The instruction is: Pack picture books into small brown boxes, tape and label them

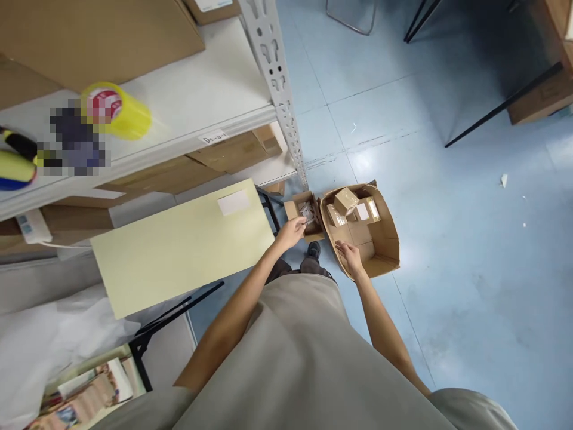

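My left hand (292,233) is above the near side of a small cardboard box (317,233) that holds crumpled white scraps (307,211). Its fingers are bent together, and whatever may be between them is too small to make out. Over the near left part of a larger open carton (388,242) is my right hand (350,255), its fingers loosely stretched and nothing visible in them. Several small brown boxes lie toward the far side of that carton, among them a taped box (346,201) resting on top and a box with a white label (363,211).
A pale yellow tabletop (183,251) with a white paper (233,203) stands left. Behind it rises a shelf with a perforated upright (280,83), bearing a yellow tape roll (129,116). A dark-legged table (501,107) is at far right, above the blue floor (470,239).
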Available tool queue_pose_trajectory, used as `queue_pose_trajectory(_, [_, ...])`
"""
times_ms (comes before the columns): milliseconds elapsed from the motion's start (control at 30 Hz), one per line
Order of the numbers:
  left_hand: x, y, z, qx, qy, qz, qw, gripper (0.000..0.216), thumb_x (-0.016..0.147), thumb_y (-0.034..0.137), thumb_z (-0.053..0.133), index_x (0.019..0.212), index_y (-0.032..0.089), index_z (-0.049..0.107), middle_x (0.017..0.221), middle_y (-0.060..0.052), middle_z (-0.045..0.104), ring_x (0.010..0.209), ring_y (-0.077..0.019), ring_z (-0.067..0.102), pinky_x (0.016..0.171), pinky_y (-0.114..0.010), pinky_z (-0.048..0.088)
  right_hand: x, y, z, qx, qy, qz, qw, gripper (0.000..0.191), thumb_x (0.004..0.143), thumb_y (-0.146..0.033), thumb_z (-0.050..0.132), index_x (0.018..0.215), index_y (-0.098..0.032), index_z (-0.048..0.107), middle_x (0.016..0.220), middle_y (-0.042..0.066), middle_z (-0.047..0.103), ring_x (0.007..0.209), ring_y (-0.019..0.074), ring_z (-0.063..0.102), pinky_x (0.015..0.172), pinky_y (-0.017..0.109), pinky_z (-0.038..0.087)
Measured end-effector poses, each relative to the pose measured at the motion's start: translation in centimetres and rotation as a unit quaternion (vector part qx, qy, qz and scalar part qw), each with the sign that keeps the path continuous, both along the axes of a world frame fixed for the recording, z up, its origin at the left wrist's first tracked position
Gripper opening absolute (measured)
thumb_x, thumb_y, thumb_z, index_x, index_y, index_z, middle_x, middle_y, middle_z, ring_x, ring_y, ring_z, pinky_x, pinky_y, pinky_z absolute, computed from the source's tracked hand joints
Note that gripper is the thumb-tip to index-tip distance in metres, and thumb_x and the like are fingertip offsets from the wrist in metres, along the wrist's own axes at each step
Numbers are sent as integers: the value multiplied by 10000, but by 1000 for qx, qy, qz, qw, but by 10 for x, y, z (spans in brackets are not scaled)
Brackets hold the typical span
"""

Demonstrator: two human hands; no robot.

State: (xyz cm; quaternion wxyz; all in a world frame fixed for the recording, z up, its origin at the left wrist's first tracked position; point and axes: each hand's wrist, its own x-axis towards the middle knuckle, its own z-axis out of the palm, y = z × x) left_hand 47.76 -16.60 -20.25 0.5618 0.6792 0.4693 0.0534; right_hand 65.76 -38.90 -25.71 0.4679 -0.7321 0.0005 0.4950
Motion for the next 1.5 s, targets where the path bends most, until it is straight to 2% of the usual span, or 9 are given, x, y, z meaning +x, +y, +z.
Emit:
queue_pose_trajectory(133, [-72, -27, 13, -49, 7, 95, 994, 276, 943, 357, 772, 1179, 216, 797, 1326, -147, 834, 1256, -320, 802, 1189, -515, 609, -2, 20, 6, 10, 9, 48, 999, 682, 717, -850, 833, 916, -197, 823, 1113, 185, 876, 1157, 360, 833, 1074, 530, 654])
queue_pose_trajectory(233, [-109, -49, 24, -67, -1, 157, 985, 295, 951, 400, 762, 1175, 209, 783, 1313, -157, 835, 1244, -310, 806, 1174, -500, 619, -3, 42, 8, 24, 16, 86, 996, 682, 697, -844, 866, 918, -200, 819, 1078, 169, 882, 1122, 362, 838, 1133, 575, 623])
queue_pose_trajectory(467, [-147, -92, 55, -65, -52, 258, 963, 360, 1013, 467, 710, 1284, 235, 759, 1390, -134, 810, 1362, -293, 752, 1219, -453, 592, -35, 96, 19, 99, 3, 249, 963, 747, 719, -915, 827, 979, -215, 811, 1110, 154, 870, 1158, 346, 821, 1131, 551, 626])
queue_pose_trajectory(633, [-186, -110, 81, -22, -89, 304, 948, 416, 1024, 525, 696, 1323, 243, 754, 1390, -139, 809, 1348, -306, 760, 1213, -458, 596, -94, 122, 51, 156, -20, 357, 921, 752, 766, -933, 774, 1018, -225, 818, 1112, 140, 865, 1111, 335, 819, 1108, 531, 631])
queue_pose_trajectory(833, [-266, -127, 106, 35, -172, 372, 911, 467, 1035, 573, 671, 1332, 218, 722, 1341, -145, 825, 1303, -302, 781, 1178, -472, 615, -200, 136, 116, 213, -19, 444, 870, 659, 837, -813, 818, 1157, -237, 833, 1147, 130, 874, 1117, 322, 820, 1118, 538, 617])
queue_pose_trajectory(967, [-339, -144, 120, 78, -213, 421, 879, 455, 1034, 570, 684, 1314, 216, 738, 1290, -140, 837, 1271, -299, 795, 1160, -462, 629, -293, 134, 160, 242, -12, 494, 835, 544, 867, -710, 862, 1158, -252, 835, 1157, 113, 878, 1155, 317, 822, 1143, 530, 606])
queue_pose_trajectory(1067, [-401, -165, 126, 102, -230, 472, 845, 432, 1036, 546, 695, 1313, 220, 752, 1263, -131, 845, 1246, -294, 804, 1144, -450, 636, -368, 128, 182, 256, 1, 535, 805, 479, 888, -643, 879, 1180, -265, 834, 1181, 97, 878, 1159, 309, 822, 1133, 519, 616])
queue_pose_trajectory(1300, [-538, -233, 118, 148, -242, 614, 737, 433, 997, 540, 745, 1274, 208, 770, 1191, -123, 860, 1161, -279, 827, 1105, -442, 638, -536, 108, 200, 266, 31, 645, 715, 420, 913, -586, 886, 1195, -280, 838, 1200, 83, 877, 1189, 312, 820, 1146, 516, 617])
queue_pose_trajectory(1500, [-616, -284, 103, 151, -247, 727, 623, 469, 957, 577, 783, 1245, 207, 781, 1162, -129, 861, 1165, -294, 822, 1109, -469, 622, -649, 99, 204, 235, 66, 737, 631, 418, 910, -600, 882, 1183, -287, 835, 1224, 82, 872, 1216, 309, 818, 1148, 504, 625])
